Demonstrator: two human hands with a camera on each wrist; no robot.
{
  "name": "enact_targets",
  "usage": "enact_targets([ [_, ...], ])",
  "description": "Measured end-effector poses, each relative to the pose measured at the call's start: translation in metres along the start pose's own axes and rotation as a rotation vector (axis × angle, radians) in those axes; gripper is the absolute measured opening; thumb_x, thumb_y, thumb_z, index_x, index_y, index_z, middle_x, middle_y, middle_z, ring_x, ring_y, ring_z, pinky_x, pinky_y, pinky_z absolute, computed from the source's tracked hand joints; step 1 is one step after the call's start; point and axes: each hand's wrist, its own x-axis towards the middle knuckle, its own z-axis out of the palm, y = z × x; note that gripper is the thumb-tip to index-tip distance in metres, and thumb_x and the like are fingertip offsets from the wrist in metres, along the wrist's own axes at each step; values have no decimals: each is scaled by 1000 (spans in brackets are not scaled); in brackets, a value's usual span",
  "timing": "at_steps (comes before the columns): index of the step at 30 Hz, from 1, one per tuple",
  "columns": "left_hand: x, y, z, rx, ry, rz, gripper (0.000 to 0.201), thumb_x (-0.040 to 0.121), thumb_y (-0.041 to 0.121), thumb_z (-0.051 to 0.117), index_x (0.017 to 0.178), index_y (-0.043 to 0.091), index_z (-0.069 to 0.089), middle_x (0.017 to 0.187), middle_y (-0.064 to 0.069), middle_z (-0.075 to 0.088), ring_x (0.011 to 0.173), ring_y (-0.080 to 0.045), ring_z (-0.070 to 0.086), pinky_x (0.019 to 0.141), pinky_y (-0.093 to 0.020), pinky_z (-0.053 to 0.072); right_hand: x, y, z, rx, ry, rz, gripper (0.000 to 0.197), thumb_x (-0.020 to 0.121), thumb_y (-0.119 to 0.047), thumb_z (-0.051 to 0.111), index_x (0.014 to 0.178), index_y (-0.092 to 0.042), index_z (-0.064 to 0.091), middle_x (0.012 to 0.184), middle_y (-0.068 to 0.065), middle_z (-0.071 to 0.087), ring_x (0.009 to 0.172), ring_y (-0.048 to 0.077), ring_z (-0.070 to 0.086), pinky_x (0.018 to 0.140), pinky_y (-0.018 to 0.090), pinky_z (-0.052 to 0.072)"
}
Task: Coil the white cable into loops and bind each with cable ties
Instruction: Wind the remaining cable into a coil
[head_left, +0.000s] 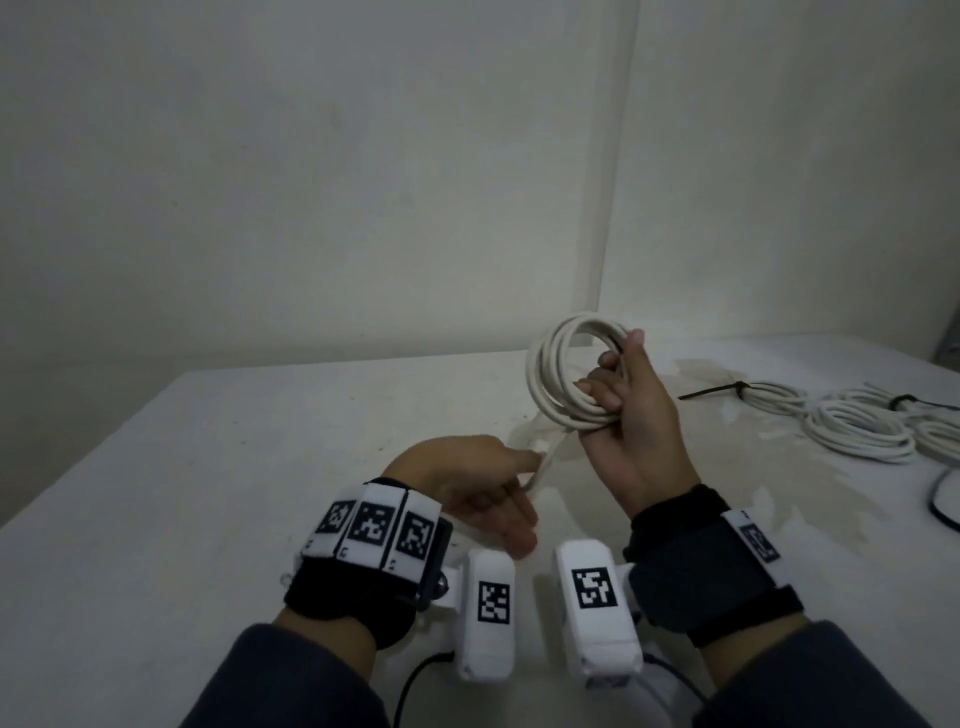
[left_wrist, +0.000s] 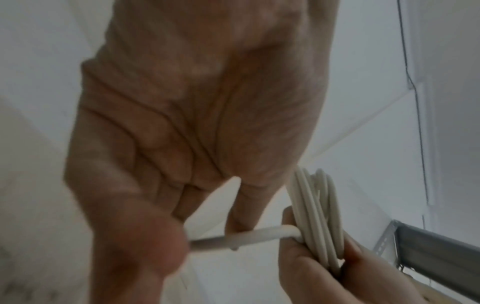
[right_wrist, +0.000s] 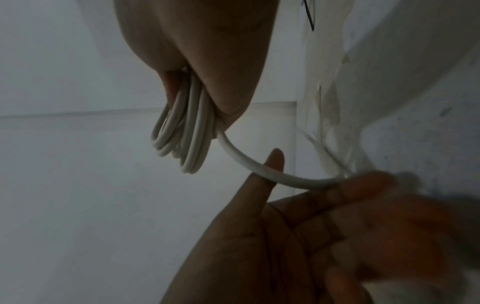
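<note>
Above the desk (head_left: 260, 441), the right hand (head_left: 631, 426) has its fingers (head_left: 605, 387) curled round the coil (head_left: 556, 374) of white cable, several turns, too bunched to count surely. The left hand (head_left: 480, 486) pinches the one free tail (head_left: 545, 457) between thumb and forefinger. If the right hand's hold loosens before a tie goes on, the springy turns would likely spill apart; a tug on the tail could drag a loop out. To the right lie at least two bound coils (head_left: 857, 431), with two black cable ties (head_left: 727, 388) showing.
</note>
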Motion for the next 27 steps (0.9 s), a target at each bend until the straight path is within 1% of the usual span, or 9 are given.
enact_targets([
  [3, 2, -3, -9, -307, 178, 161, 29, 97, 25, 50, 89, -1, 60, 74, -14, 73, 60, -16, 65, 48, -16, 47, -1, 0, 2, -18, -9, 12, 36, 98, -36, 47, 72, -13, 48, 43, -8, 29, 35, 4, 31, 41, 16, 39],
  [6, 1, 2, -14, -634, 369, 384, 15, 93, 1, 53, 91, -12, 61, 70, -16, 69, 57, -16, 67, 54, -18, 55, -1, 3, 0, -83, 63, -17, 34, 99, -35, 49, 73, -13, 49, 44, -7, 30, 36, 4, 33, 41, 16, 40],
  [11, -2, 8, -7, -606, 603, 637, 9, 96, -1, 49, 97, 3, 56, 93, -10, 68, 75, -15, 68, 66, -22, 57, 0, 13, -5, -106, 169, -17, 34, 99, -36, 48, 75, -12, 47, 43, -7, 35, 37, 5, 38, 43, 18, 43],
  [13, -1, 9, -6, -536, 617, 713, 11, 96, 2, 50, 97, 8, 59, 99, -9, 69, 83, -15, 68, 77, -32, 57, -1, 13, -5, -126, 143, -5, 34, 99, -36, 48, 74, -13, 47, 43, -7, 34, 37, 5, 36, 42, 18, 41],
  [15, -3, 9, -7, -518, 595, 783, 14, 96, 3, 50, 97, 11, 61, 96, -8, 70, 84, -16, 66, 79, -36, 56, -2, 15, -4, -162, 104, 7, 34, 99, -35, 47, 75, -12, 47, 43, -6, 32, 36, 5, 34, 41, 17, 40],
  [18, -6, 7, -9, -533, 545, 874, 20, 98, 6, 48, 95, 17, 65, 78, 7, 70, 70, -4, 63, 70, -28, 55, -5, 19, -1, -202, 53, 23, 33, 99, -35, 48, 76, -12, 48, 45, -5, 31, 36, 5, 33, 41, 17, 41],
  [20, -7, 6, -9, -544, 485, 902, 22, 99, 5, 47, 101, 16, 66, 75, 12, 71, 70, -1, 63, 71, -26, 55, -6, 19, -1, -216, 27, 39, 33, 99, -36, 48, 77, -11, 48, 44, -6, 31, 36, 5, 33, 43, 17, 41],
  [24, -6, 7, -7, -582, 383, 878, 27, 100, 8, 43, 120, 14, 61, 99, 3, 70, 92, -12, 67, 79, -28, 56, -6, 16, -1, -179, -19, 108, 33, 99, -35, 47, 80, -9, 49, 42, -7, 35, 35, 4, 31, 42, 15, 39],
  [27, -4, 7, -7, -622, 377, 876, 29, 100, 13, 44, 125, 18, 59, 109, 2, 68, 82, -6, 64, 82, -24, 51, -7, 16, 0, -212, -47, 137, 29, 99, -32, 48, 97, -4, 52, 42, -7, 37, 34, 4, 29, 39, 16, 37],
])
